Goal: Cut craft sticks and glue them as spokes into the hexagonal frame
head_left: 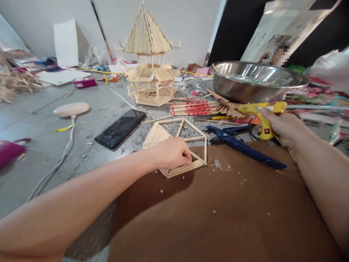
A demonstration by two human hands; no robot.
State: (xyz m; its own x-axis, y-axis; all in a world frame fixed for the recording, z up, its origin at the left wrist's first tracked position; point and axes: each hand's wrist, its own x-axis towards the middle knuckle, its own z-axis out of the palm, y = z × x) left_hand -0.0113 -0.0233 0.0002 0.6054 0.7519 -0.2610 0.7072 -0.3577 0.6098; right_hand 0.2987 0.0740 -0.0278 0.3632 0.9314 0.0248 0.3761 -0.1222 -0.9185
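Fingers (265,113) gripping glue gun (265,127), left (185,155) curled on sticks (188,169)

The bare left forearm (89,196) and right forearm (321,153) tapered smoothly toward a bare left hand (176,152) and right hand (283,125).

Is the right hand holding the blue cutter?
No, the right hand holds the yellow glue gun; the blue cutter lies nearby.

Illumination moderately bright, diffuse. Stick frame (156,135) and left hand (177,153), near centre, acceptably sharp. Soft shadow across brown board (218,222) at seven o'clock. Glare on steel bowl (242,91), two o'clock; pixelated patch on printed packaging (275,27) above. Wood scraps (16,85), nine o'clock, blurred; edges stretched.
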